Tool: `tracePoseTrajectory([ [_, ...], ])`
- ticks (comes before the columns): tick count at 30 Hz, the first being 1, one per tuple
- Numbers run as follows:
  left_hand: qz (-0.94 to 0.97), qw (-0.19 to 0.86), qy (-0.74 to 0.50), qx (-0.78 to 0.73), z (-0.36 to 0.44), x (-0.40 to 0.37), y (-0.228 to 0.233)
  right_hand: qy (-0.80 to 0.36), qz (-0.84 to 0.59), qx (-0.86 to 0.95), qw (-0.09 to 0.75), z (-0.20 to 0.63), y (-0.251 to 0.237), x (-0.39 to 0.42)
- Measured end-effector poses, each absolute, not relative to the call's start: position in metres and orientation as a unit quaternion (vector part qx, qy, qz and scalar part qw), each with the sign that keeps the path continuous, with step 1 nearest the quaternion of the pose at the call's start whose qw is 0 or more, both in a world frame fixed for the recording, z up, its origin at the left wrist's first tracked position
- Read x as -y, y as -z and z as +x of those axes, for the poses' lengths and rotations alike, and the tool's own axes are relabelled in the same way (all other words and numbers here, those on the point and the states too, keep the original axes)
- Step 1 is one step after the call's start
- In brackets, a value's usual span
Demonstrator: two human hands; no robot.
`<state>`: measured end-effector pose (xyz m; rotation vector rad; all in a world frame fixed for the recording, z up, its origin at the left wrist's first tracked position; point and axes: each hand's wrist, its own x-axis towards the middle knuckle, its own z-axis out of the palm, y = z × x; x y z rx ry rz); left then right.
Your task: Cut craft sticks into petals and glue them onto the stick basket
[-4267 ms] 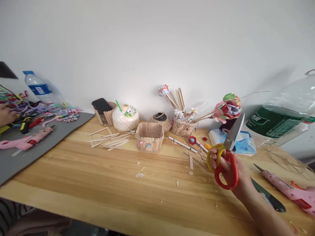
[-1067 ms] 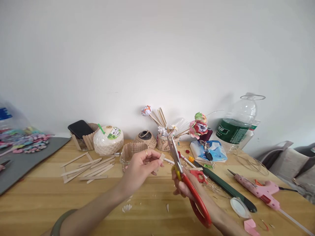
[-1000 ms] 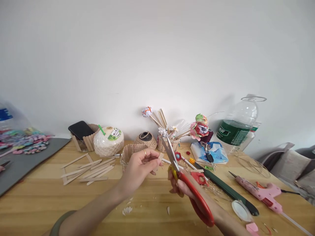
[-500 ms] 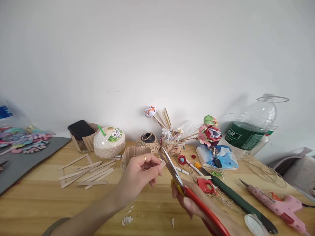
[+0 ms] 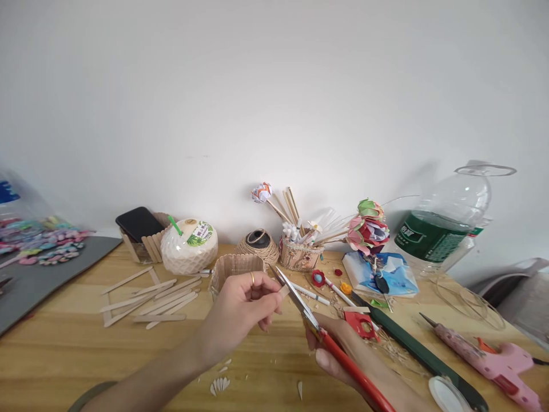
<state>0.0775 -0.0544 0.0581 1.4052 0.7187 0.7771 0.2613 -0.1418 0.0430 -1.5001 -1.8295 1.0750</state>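
Note:
Between thumb and fingers, my left hand [image 5: 246, 303] pinches a short piece of wooden craft stick [image 5: 283, 292]. My right hand [image 5: 332, 343] is wrapped round the red handles of a pair of scissors [image 5: 306, 312]. The blades point up and left, slightly parted, with their cutting part against the end of the stick piece. Below the hands, small petal-shaped wood slivers [image 5: 220, 385] lie on the wooden table [image 5: 163, 366], and a single sliver [image 5: 300, 391] lies apart. Just behind my left hand stands a small container made of craft sticks [image 5: 238, 264].
Loose craft sticks [image 5: 167, 300] are spread at the left. A wrapped coconut [image 5: 190, 246], a twine roll [image 5: 258, 246] and a stick holder with paper flowers [image 5: 302, 254] line the wall. Right are a dark green knife-like tool [image 5: 412, 343], a pink glue gun [image 5: 480, 355] and a large bottle [image 5: 441, 223].
The scissors' blades have moved left onto the stick piece and closed partway. My right hand's grip has tightened, while my left hand stays nearly in place. The view has shifted slightly.

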Motion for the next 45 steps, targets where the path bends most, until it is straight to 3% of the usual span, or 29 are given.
tracePoseTrajectory([
  [13, 0.604, 0.646, -0.325, -0.335, 0.077, 0.055, -0.063, -0.349, -0.605, 0.678, 0.230, 0.260, -0.038, 0.143],
  [21, 0.578, 0.669, -0.354, -0.304, 0.077, 0.052, -0.057, -0.437, -0.555, 0.626, 0.329, 0.255, -0.023, 0.142],
  [25, 0.572, 0.682, -0.357, -0.283, 0.079, 0.055, -0.053, -0.463, -0.534, 0.622, 0.336, 0.251, -0.023, 0.146],
  [45, 0.549, 0.712, -0.338, -0.279, 0.084, 0.066, -0.043, -0.405, -0.545, 0.624, 0.386, 0.243, -0.018, 0.150],
])
